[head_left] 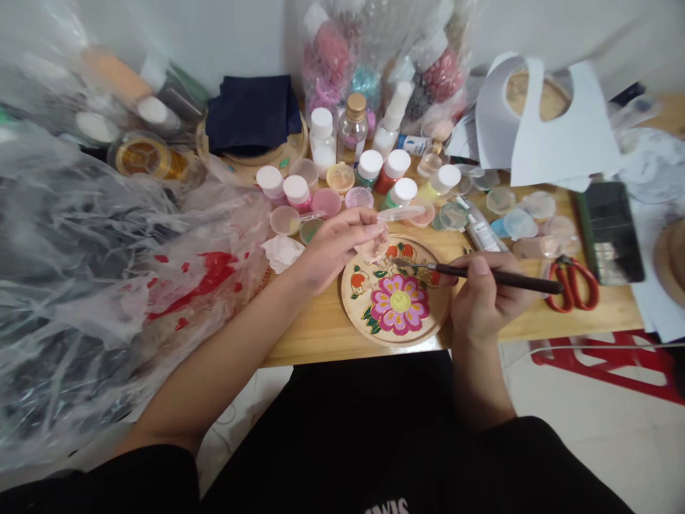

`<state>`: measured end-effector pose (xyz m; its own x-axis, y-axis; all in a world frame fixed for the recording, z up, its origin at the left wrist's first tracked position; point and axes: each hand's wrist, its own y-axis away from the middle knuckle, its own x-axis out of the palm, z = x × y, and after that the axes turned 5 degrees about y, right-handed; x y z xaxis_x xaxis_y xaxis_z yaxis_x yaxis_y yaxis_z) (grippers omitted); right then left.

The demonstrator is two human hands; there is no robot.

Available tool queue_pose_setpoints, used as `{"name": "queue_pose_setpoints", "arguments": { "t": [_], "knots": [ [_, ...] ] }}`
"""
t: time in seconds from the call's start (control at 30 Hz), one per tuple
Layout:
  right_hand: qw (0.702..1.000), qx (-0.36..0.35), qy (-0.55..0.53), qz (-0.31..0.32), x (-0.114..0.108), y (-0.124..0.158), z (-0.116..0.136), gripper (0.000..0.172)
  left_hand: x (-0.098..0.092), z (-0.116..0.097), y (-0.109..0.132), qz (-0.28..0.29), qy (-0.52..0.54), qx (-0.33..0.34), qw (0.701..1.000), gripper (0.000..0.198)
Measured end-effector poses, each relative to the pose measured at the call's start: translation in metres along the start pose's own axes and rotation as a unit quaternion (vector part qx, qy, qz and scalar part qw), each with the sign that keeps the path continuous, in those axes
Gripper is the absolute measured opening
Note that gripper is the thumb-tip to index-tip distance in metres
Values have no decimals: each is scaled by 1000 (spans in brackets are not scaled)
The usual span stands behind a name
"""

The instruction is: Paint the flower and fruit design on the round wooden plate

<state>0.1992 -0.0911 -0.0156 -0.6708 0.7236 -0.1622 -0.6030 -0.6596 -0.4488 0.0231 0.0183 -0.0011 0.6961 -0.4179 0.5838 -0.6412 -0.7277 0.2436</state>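
Note:
A round wooden plaque (350,314) lies flat near the table's front edge. It carries a pink flower with a yellow centre (400,303), green leaves and orange-red fruit, all outlined in gold. Above its upper left edge, my left hand (340,246) is closed around a small clear plastic cup (373,248); a clear flat piece (401,213), perhaps its lid, sticks out to the right. My right hand (489,293) grips a dark-handled palette knife (514,280). Its thin metal tip points left, over the plaque's upper part; whether it touches the surface I cannot tell.
White-capped paint jars (397,165) and small plastic cups (285,220) crowd behind the plaque. Red-handled scissors (572,285) and a dark phone (613,232) lie right. Crumpled plastic sheeting (133,285) covers the left. A tissue (282,253) sits by my left forearm.

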Motion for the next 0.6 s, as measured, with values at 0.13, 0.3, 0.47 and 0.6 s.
{"name": "queue_pose_setpoints", "arguments": {
  "t": [0.13, 0.3, 0.47, 0.6],
  "knots": [
    [1000, 0, 5, 19, -2, 1, -1, 30, 1, 0, 0, 0, 8, -1, 1000, 25],
    [999, -8, -30, 32, -2, 1, -2, 23, 2, 0, 0, 0, 8, 0, 1000, 25],
    [999, -15, -29, 20, -2, 1, -1, 23, 1, 0, 1, -2, 6, 4, 1000, 23],
    [999, -16, -48, 20, -1, 1, -1, 22, 2, 1, 1, -4, 11, 4, 1000, 25]
  ]
}}
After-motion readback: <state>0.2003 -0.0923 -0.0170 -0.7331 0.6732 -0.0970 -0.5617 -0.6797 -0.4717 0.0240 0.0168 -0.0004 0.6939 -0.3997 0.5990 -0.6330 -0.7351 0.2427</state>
